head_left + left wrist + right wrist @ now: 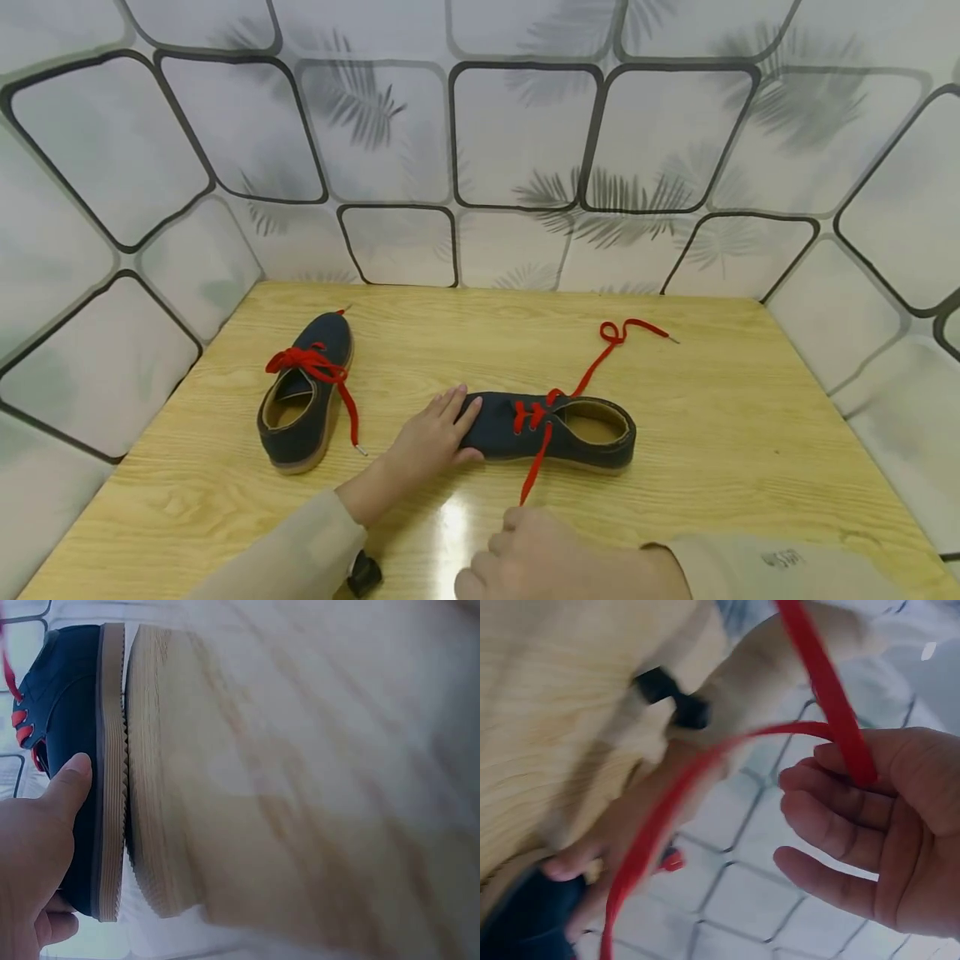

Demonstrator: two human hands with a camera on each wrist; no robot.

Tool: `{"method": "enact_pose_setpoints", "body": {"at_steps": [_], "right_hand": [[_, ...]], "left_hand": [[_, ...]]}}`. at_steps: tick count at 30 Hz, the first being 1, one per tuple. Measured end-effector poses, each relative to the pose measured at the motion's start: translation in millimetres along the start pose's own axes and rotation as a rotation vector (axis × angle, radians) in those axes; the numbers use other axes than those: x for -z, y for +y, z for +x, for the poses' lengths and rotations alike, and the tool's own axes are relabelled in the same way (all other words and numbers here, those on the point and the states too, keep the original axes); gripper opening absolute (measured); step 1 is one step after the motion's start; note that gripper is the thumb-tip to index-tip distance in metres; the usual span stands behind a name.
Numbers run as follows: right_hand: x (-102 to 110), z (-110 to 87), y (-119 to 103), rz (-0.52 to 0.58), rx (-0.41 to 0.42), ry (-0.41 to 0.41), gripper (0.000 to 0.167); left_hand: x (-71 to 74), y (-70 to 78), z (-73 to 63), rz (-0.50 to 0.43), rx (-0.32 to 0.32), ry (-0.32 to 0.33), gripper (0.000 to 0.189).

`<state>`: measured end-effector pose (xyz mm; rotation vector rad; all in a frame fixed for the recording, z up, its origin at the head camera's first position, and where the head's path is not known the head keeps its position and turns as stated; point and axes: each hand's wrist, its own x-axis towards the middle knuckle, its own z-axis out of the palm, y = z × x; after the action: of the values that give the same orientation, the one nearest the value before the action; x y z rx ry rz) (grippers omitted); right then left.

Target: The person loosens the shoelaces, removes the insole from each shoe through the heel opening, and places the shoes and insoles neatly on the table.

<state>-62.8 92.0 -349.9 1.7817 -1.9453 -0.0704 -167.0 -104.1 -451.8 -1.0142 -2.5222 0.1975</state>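
Note:
A dark blue shoe (498, 427) lies on the table with its toe to the left and its opening to the right. My left hand (429, 435) holds it at the toe, the thumb (75, 780) along its near side. Red lace runs through the eyelets. My right hand (528, 554), low in the head view, pinches the near lace (536, 471), which stretches from the shoe toward me. In the right wrist view this red lace (641, 844) loops to the fingers of that hand. The far lace (596, 367) lies loose on the table, curled near its tip.
A second dark blue shoe (300, 417) stands at the left, its red lace tied in a bow (303, 360). The wooden table (735, 417) meets patterned white walls (517, 142) at the back and both sides. A black device (365, 573) is at the left wrist.

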Motion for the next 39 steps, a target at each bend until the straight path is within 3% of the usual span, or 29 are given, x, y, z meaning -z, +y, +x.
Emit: {"method": "enact_pose_setpoints", "body": {"at_steps": [4,8,12,15,18,22,25,27,31,37,39], "right_hand": [[-10,3.8,13,0.001,-0.113,-0.217,0.022],[-16,0.3,23,0.132,-0.221,-0.423,0.020],[-20,-2.1,32,0.208,-0.275,-0.474,0.019],[-23,-4.8,39,0.201,-0.281,-0.434,0.013],[-25,-11.0,48,0.140,-0.276,-0.338,0.007],[-34,-27.5,65,0.013,-0.249,-0.030,0.007],[-39,-44.4,80,-0.066,-0.236,0.214,0.024],[-41,-56.4,89,-0.089,-0.241,0.301,0.036],[-42,-79.1,103,-0.136,-0.260,0.350,0.037],[-46,-101.1,112,-0.116,-0.324,0.307,0.041],[-46,-104.5,113,-0.094,-0.341,0.278,0.030]], "left_hand": [[-1.1,1.1,0.7,0.029,-0.007,0.007,0.073],[-2.1,1.2,0.7,0.028,-0.006,0.005,0.074],[-1.5,0.2,1.4,0.010,0.002,-0.011,0.073],[-0.7,-0.4,1.7,-0.005,0.005,-0.026,0.072],[-0.1,-0.7,1.4,-0.007,0.004,-0.040,0.071],[-0.2,-0.4,1.2,0.007,0.001,-0.038,0.070],[-1.3,0.0,1.4,0.000,0.004,-0.024,0.071],[-1.8,0.2,1.7,-0.009,0.007,-0.015,0.071],[-2.2,-0.2,1.4,-0.027,0.008,-0.011,0.072],[-1.7,-1.9,0.0,-0.020,0.015,-0.015,0.072],[-1.9,-2.6,-0.5,-0.016,0.018,-0.019,0.072]]}}
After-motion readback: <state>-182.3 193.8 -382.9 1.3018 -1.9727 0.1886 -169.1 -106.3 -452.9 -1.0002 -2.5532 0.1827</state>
